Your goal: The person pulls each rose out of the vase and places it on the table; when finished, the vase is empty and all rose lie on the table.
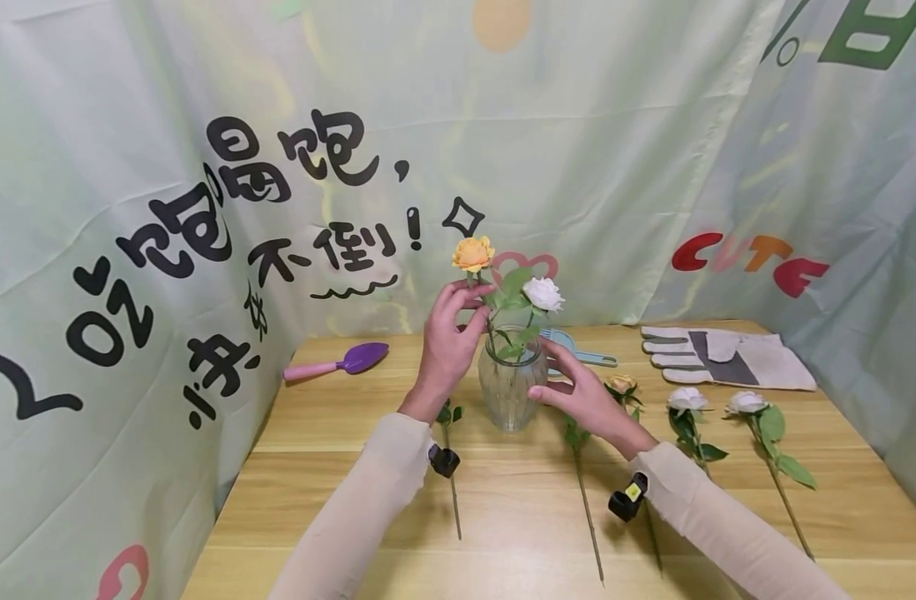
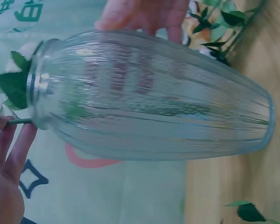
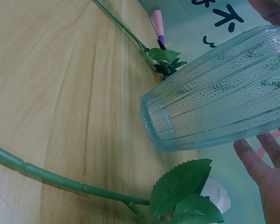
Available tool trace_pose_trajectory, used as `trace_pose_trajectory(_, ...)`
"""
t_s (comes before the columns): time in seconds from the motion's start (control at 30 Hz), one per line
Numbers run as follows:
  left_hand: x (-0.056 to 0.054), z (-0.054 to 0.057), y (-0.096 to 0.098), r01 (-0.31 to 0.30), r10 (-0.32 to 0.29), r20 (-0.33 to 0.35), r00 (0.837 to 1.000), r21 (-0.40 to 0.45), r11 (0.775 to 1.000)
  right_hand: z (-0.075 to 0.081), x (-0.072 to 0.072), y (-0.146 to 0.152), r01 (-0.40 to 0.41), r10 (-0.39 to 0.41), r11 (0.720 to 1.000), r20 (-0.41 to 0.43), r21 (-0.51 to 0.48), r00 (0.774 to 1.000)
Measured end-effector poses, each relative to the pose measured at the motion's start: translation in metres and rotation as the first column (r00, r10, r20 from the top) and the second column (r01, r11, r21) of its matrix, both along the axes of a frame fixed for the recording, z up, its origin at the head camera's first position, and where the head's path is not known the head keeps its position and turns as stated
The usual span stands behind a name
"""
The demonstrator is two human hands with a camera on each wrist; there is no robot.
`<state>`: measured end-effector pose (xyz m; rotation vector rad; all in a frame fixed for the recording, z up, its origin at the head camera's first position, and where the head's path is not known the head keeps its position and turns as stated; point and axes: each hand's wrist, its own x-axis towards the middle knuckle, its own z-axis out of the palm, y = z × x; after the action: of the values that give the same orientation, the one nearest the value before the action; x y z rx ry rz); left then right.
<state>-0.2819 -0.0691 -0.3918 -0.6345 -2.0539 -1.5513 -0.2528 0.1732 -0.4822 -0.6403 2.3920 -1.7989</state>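
Observation:
A ribbed clear glass vase point(image 1: 512, 387) stands upright on the wooden table. A white rose point(image 1: 543, 294) rises from it among green leaves. My left hand point(image 1: 450, 337) is at the left of the rim and pinches the stem of a yellow-orange rose point(image 1: 473, 253) just under the bloom. In the left wrist view, its fingers hold the green stem point(image 2: 19, 121) at the vase mouth. My right hand point(image 1: 581, 398) grips the vase from the right, thumb in front; its other fingers point(image 2: 119, 74) show through the glass.
Artificial roses lie right of the vase: a yellow one point(image 1: 621, 384) and two white ones point(image 1: 687, 400). Another stem point(image 1: 455, 500) lies left. Behind are a purple trowel point(image 1: 363, 357), a light-blue tool point(image 1: 593, 358) and work gloves point(image 1: 765, 362). A printed curtain point(image 1: 578, 125) surrounds the table.

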Motion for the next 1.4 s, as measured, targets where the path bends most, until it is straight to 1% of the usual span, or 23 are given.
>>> trace_pose_trajectory(0.1, 0.001, 0.009, -0.002, -0.003, 0.004, -0.036, 0.999, 0.047, 0.999, -0.001, 0.0, 0.0, -0.002, 0.002, 1.0, -0.002, 0.0, 1.0)
trace_pose_trajectory(0.17, 0.002, 0.016, -0.004, 0.002, 0.003, -0.051, 0.999, 0.096, 0.995, -0.001, -0.001, 0.001, -0.003, 0.003, 1.0, 0.0, 0.002, 1.0)
trace_pose_trajectory(0.27, 0.002, 0.028, -0.008, 0.013, -0.002, -0.065, 0.998, 0.165, 0.986, -0.002, -0.001, 0.001, -0.003, 0.003, 1.0, 0.01, 0.006, 1.0)
trace_pose_trajectory(0.43, 0.001, 0.049, -0.019, 0.001, 0.024, -0.093, 0.995, 0.256, 0.967, -0.003, -0.001, 0.001, -0.001, 0.0, 1.0, 0.014, 0.008, 1.0)
trace_pose_trajectory(0.57, 0.002, 0.066, -0.034, 0.011, 0.031, -0.117, 0.993, 0.344, 0.939, -0.001, 0.001, 0.001, -0.002, 0.001, 1.0, 0.016, 0.007, 1.0)
trace_pose_trajectory(0.67, 0.003, 0.078, -0.05, 0.015, 0.043, -0.136, 0.99, 0.4, 0.916, 0.0, 0.001, 0.001, -0.002, 0.002, 1.0, 0.022, 0.005, 1.0)
trace_pose_trajectory(0.73, 0.003, 0.083, -0.063, 0.003, 0.066, -0.149, 0.987, 0.421, 0.907, 0.0, 0.001, 0.0, -0.008, 0.008, 1.0, 0.022, 0.001, 1.0)
trace_pose_trajectory(0.8, 0.003, 0.083, -0.076, -0.009, 0.082, -0.156, 0.984, 0.419, 0.908, 0.001, 0.001, 0.0, -0.01, 0.01, 1.0, 0.023, -0.003, 1.0)
trace_pose_trajectory(0.87, 0.002, 0.08, -0.088, -0.02, 0.082, -0.138, 0.987, 0.402, 0.916, 0.001, 0.001, 0.001, -0.013, 0.013, 1.0, 0.02, -0.004, 1.0)
trace_pose_trajectory(0.9, 0.001, 0.076, -0.094, -0.027, 0.078, -0.119, 0.99, 0.383, 0.923, 0.001, 0.001, 0.001, -0.013, 0.013, 1.0, 0.018, -0.005, 1.0)
trace_pose_trajectory(0.97, 0.001, 0.067, -0.104, -0.034, 0.052, -0.045, 0.998, 0.339, 0.94, 0.001, 0.001, 0.001, -0.011, 0.011, 1.0, 0.018, -0.008, 1.0)
trace_pose_trajectory(1.0, 0.002, 0.062, -0.11, -0.034, 0.034, 0.004, 0.999, 0.313, 0.949, 0.0, 0.001, 0.001, -0.012, 0.012, 1.0, 0.015, -0.009, 1.0)
trace_pose_trajectory(1.03, 0.002, 0.055, -0.115, -0.035, 0.021, 0.053, 0.998, 0.285, 0.958, 0.0, 0.001, 0.0, -0.013, 0.013, 1.0, 0.015, -0.01, 1.0)
trace_pose_trajectory(1.07, 0.003, 0.049, -0.12, -0.04, 0.012, 0.112, 0.994, 0.256, 0.966, 0.0, 0.001, 0.0, -0.013, 0.013, 1.0, 0.017, -0.011, 1.0)
trace_pose_trajectory(1.1, 0.004, 0.041, -0.125, -0.046, 0.008, 0.172, 0.985, 0.218, 0.975, 0.0, 0.001, 0.0, -0.012, 0.013, 1.0, 0.018, -0.011, 1.0)
trace_pose_trajectory(1.13, 0.006, 0.034, -0.13, -0.046, 0.0, 0.236, 0.972, 0.19, 0.981, 0.0, 0.0, 0.0, -0.012, 0.012, 1.0, 0.019, -0.01, 1.0)
trace_pose_trajectory(1.23, 0.009, 0.01, -0.143, -0.034, -0.015, 0.395, 0.919, 0.117, 0.992, 0.0, 0.0, 0.0, -0.01, 0.01, 1.0, 0.021, -0.004, 1.0)
trace_pose_trajectory(1.3, 0.012, -0.005, -0.149, -0.009, -0.031, 0.468, 0.883, 0.083, 0.996, 0.0, 0.0, 0.001, -0.008, 0.008, 1.0, 0.017, -0.004, 1.0)
trace_pose_trajectory(1.33, 0.013, -0.013, -0.152, 0.004, -0.036, 0.493, 0.869, 0.067, 0.998, -0.001, -0.001, 0.001, -0.007, 0.007, 1.0, 0.017, -0.003, 1.0)
trace_pose_trajectory(1.4, 0.015, -0.028, -0.156, 0.028, -0.037, 0.525, 0.85, 0.024, 0.999, -0.001, -0.001, 0.001, -0.006, 0.007, 1.0, 0.017, -0.004, 1.0)
